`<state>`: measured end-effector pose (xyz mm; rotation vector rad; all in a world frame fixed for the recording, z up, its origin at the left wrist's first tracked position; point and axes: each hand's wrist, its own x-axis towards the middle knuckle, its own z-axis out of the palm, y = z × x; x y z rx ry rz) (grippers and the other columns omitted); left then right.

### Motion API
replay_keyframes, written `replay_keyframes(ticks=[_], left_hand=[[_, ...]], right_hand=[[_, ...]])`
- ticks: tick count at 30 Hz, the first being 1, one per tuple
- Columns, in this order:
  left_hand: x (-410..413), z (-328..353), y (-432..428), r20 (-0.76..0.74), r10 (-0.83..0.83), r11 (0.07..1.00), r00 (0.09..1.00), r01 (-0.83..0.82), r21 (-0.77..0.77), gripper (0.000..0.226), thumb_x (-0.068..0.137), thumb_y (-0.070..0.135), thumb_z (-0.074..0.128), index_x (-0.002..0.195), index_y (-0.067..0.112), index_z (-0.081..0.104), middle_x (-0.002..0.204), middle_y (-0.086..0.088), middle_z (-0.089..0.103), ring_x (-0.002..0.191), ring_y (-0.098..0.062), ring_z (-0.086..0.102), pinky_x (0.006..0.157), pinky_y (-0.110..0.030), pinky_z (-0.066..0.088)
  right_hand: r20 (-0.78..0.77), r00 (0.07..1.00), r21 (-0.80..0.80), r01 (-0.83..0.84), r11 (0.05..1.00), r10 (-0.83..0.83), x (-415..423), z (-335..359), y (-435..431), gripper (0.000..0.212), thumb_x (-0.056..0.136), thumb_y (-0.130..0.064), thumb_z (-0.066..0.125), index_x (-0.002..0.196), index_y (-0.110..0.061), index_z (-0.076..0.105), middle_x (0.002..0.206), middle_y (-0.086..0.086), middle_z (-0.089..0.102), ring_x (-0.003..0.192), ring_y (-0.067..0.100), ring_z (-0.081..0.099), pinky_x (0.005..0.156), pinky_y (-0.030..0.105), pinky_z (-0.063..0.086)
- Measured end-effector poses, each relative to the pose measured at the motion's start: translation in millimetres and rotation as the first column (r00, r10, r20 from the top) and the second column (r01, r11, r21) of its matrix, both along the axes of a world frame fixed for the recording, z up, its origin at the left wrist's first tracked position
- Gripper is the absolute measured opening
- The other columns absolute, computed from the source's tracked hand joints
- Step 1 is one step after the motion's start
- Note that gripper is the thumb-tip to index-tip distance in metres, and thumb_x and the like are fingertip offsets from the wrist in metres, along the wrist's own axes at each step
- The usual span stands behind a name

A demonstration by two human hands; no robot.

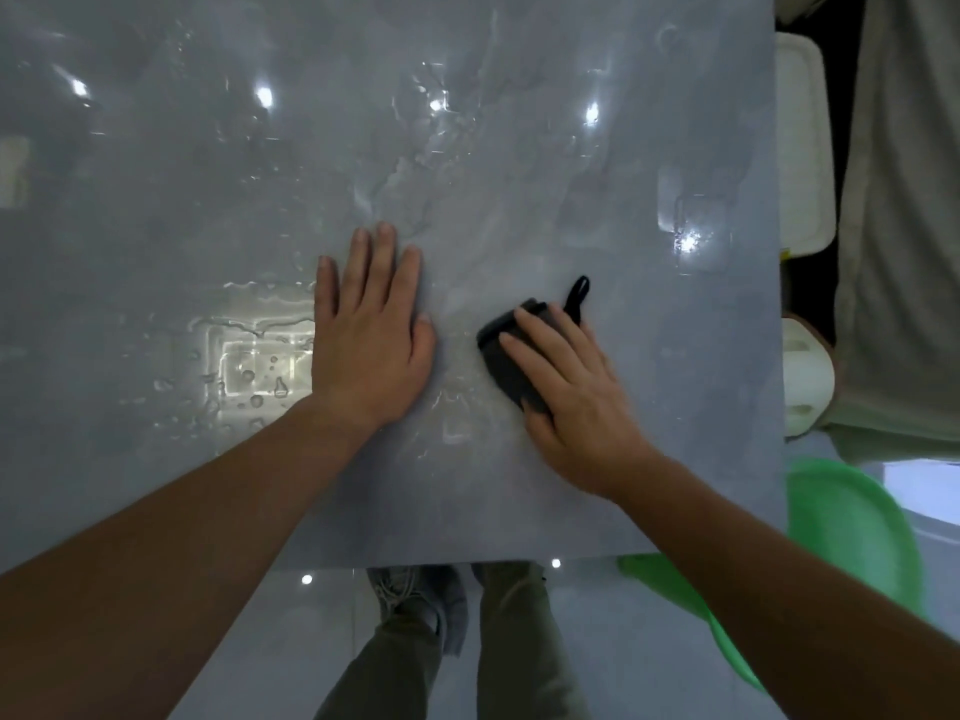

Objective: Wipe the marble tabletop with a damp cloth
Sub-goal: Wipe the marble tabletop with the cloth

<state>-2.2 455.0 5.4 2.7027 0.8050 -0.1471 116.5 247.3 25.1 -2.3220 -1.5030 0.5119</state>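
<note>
Head view looks straight down on a glossy grey marble desk (519, 148), with both bare forearms reaching onto it. The right hand (576, 397) lies on a small dark grey cloth (504, 361), bunched into a pad, toward the right side of the desk. Its fingers (543, 337) are stretched flat across the cloth and press it down rather than curl round it, and the thumb sits at the pad's near corner. A black hanging loop (579, 291) sticks out from the cloth's far end. The left hand (371, 330) rests palm-down on the bare marble just beside the cloth without touching it, its fingers straight and relaxed and holding nothing; it seems to brace the body. To the left of that hand, beads and streaks of water (254, 376) shine under a reflected lamp, and finer droplets are scattered farther off. A green basin (852, 537) sits below the desk's right corner.

The wiping stroke looks to be under way, with much of the surface not yet covered. The next move, as I judge it, calls for even downward pressure and a sweep leftward into the wet patch, with the left hand lifted out of the path.
</note>
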Motion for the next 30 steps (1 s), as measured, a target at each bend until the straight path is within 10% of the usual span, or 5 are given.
replay_keyframes(ticks=[8, 11, 16, 23, 30], left_hand=[[-2.1, 3.3, 5.2, 0.229, 0.114, 0.98, 0.967, -0.072, -0.184, 0.06, 0.094, 0.021, 0.03, 0.152, 0.007, 0.038, 0.166, -0.009, 0.022, 0.156, -0.023, 0.01, 0.126, -0.043, -0.004], [-6.2, 3.1, 8.9, 0.282, 0.143, 0.965, 0.949, -0.071, -0.251, 0.057, 0.094, 0.019, 0.03, 0.146, 0.003, 0.044, 0.163, -0.012, 0.031, 0.154, -0.025, 0.017, 0.125, -0.04, -0.002], [-5.6, 4.5, 4.5, 0.152, 0.04, 0.995, 0.988, -0.025, -0.099, 0.058, 0.096, 0.032, 0.027, 0.145, 0.007, 0.045, 0.164, -0.016, 0.025, 0.154, -0.033, 0.013, 0.123, -0.057, 0.004], [-3.8, 14.6, -52.8, 0.104, 0.059, 0.998, 0.993, -0.056, -0.037, 0.058, 0.096, 0.033, 0.028, 0.148, 0.013, 0.044, 0.165, -0.016, 0.023, 0.154, -0.032, 0.013, 0.123, -0.056, 0.001], [18.6, 15.9, -87.0, 0.052, 0.055, 0.998, 0.997, -0.054, -0.024, 0.059, 0.097, 0.037, 0.026, 0.151, 0.016, 0.039, 0.166, -0.015, 0.019, 0.155, -0.033, 0.009, 0.123, -0.058, 0.004]], right_hand=[[-0.005, 0.978, 0.03, 0.21, 0.977, -0.21, 50.6, -8.1, 104.5, 0.064, 0.091, -0.026, 0.045, 0.154, -0.018, 0.037, 0.163, 0.006, 0.033, 0.153, 0.033, 0.02, 0.123, 0.057, 0.019], [0.038, 0.999, 0.054, -0.016, 0.998, 0.014, 23.7, -11.4, 87.0, 0.067, 0.086, -0.029, 0.045, 0.152, -0.018, 0.043, 0.16, 0.006, 0.038, 0.152, 0.036, 0.024, 0.122, 0.058, 0.018], [0.054, 0.938, -0.004, -0.343, 0.939, 0.343, -19.0, -2.6, -16.3, 0.073, 0.08, -0.032, 0.055, 0.151, -0.024, 0.045, 0.162, 0.004, 0.036, 0.154, 0.033, 0.021, 0.124, 0.055, 0.015], [0.072, 0.992, 0.008, 0.106, 0.994, -0.106, 80.9, -5.6, 19.3, 0.069, 0.086, -0.036, 0.038, 0.153, -0.02, 0.041, 0.162, 0.007, 0.034, 0.153, 0.033, 0.023, 0.125, 0.055, 0.014], [0.07, 0.986, 0.004, -0.15, 0.989, 0.149, 17.5, -4.4, -89.6, 0.07, 0.083, -0.032, 0.052, 0.152, -0.021, 0.044, 0.163, 0.006, 0.034, 0.154, 0.033, 0.02, 0.123, 0.057, 0.018]])
